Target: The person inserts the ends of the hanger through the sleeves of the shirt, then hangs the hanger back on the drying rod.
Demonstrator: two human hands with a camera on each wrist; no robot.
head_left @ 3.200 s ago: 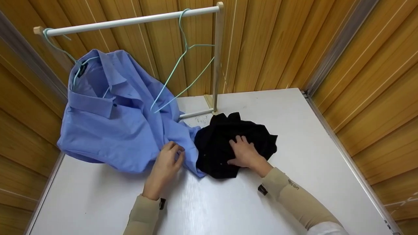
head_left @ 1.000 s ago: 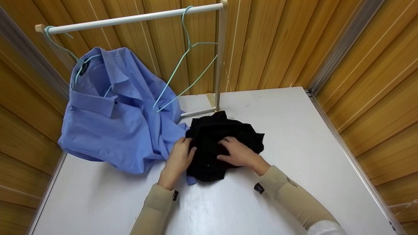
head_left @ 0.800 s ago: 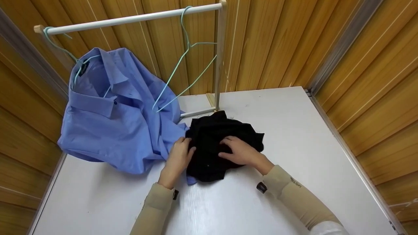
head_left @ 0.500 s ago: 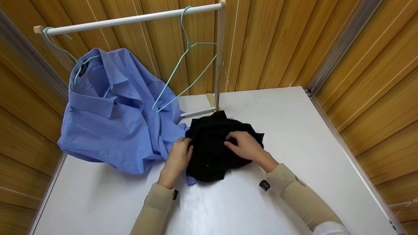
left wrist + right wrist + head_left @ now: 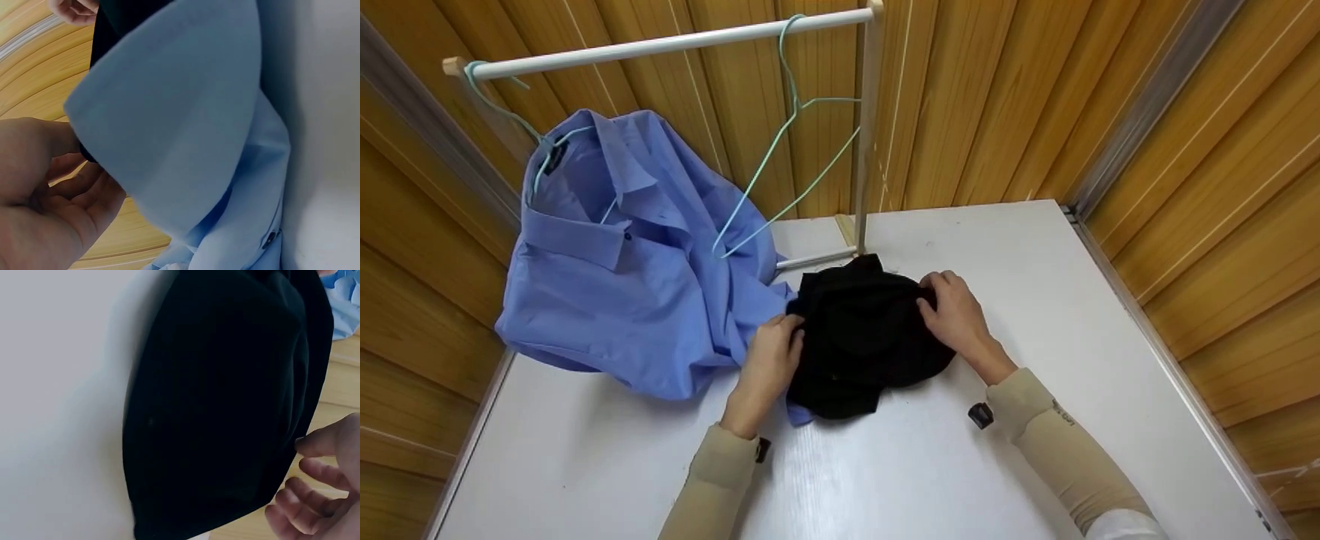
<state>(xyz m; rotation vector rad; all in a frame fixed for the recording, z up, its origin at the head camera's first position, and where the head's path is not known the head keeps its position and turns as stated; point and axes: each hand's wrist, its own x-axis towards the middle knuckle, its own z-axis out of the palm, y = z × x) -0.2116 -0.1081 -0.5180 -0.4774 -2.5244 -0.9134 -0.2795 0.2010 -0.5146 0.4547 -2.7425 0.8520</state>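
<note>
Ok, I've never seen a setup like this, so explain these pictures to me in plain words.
There is no machine here: a person is working bare-handed, with a left hand and a right hand. The large picture comes from a camera on the person's head, looking forward and down. The two smaller ones come from cameras on the wrists, each close to its own hand.

On the white table lies a bunched black cloth. The left hand pinches its left edge; the right hand seems to pinch its right edge. Beside it, a blue shirt is on a hanger hooked on the rack. A second hanger hangs there bare.
</note>
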